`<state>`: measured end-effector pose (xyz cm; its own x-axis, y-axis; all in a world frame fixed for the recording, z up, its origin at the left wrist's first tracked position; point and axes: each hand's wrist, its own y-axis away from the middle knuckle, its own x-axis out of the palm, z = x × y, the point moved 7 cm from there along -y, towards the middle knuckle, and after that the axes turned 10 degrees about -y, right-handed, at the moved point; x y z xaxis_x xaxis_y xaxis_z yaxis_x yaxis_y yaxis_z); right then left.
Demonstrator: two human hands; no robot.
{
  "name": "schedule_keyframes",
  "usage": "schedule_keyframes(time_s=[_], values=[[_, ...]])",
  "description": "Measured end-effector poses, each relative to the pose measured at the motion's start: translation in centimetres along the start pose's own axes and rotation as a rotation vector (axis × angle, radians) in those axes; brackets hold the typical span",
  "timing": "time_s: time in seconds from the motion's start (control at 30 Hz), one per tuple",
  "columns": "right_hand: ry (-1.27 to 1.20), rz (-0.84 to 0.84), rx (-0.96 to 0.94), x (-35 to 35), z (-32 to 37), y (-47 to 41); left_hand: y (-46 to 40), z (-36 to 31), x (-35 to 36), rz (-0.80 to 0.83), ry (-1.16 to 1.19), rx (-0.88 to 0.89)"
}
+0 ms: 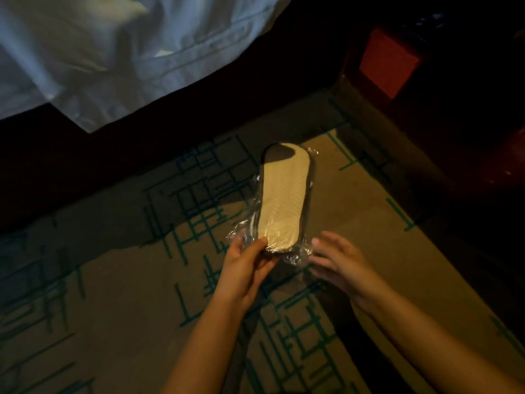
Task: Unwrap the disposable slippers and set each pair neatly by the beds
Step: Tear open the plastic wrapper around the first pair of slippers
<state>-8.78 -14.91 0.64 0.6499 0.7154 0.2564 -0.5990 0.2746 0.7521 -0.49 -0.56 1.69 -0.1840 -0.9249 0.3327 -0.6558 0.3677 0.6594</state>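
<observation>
A pair of disposable slippers (284, 194), beige sole up with dark edges, is sealed in a clear plastic wrapper (295, 255) and held above the carpet. My left hand (247, 268) grips the near end of the pack, thumb on top of the sole. My right hand (338, 260) is just right of that end, fingers spread, its fingertips at the loose crinkled plastic. I cannot tell whether they touch it. The far end of the pack points toward the bed.
A bed with white sheets (113, 52) fills the upper left, its dark base (142, 155) running diagonally. Brown carpet with teal line patterns (119, 294) covers the floor. Dark furniture with a red panel (389, 64) stands at the upper right.
</observation>
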Motion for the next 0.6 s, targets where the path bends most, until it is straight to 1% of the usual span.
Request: schedule_keyframes(time_s=[0.03,0.07,0.17,0.23,0.27,0.3,0.33,0.37,0.4,0.43,0.5,0.6], values=[[-0.154,0.042,0.121,0.6,-0.5,-0.1,0.2,0.2,-0.1,0.014,0.001,0.001],[-0.235,0.071,0.162,1.2,-0.7,-0.2,0.4,0.5,-0.1,0.028,-0.014,-0.010],[-0.238,0.097,0.120,2.3,-0.6,-0.3,1.1,1.1,-0.4,0.039,-0.130,-0.041],[-0.187,0.078,0.100,2.4,-0.9,-0.4,1.5,0.6,-1.0,-0.025,-0.299,0.001],[-0.152,0.068,0.086,2.4,-1.0,-0.6,1.7,-0.1,-1.7,-0.098,-0.437,0.056],[-0.119,0.061,0.070,2.5,-1.1,-0.7,2.2,-1.2,-2.6,-0.204,-0.602,0.156],[-0.083,0.056,0.048,2.5,-1.1,-0.9,3.0,-2.8,-3.3,-0.311,-0.775,0.306],[-0.051,0.053,0.030,2.6,-0.9,-0.9,3.9,-4.5,-3.4,-0.379,-0.942,0.487],[-0.020,0.052,0.009,2.7,-0.7,-0.8,4.7,-5.6,-3.0,-0.386,-1.096,0.649],[0.000,0.052,-0.014,2.9,-0.4,-0.6,5.0,-6.0,-2.4,-0.345,-1.231,0.750],[0.044,0.061,-0.073,3.2,0.2,-0.3,5.0,-5.8,-1.6,-0.249,-1.416,0.821],[0.125,0.088,-0.176,3.7,0.9,0.1,4.9,-5.8,-1.6,-0.278,-1.510,0.887]])
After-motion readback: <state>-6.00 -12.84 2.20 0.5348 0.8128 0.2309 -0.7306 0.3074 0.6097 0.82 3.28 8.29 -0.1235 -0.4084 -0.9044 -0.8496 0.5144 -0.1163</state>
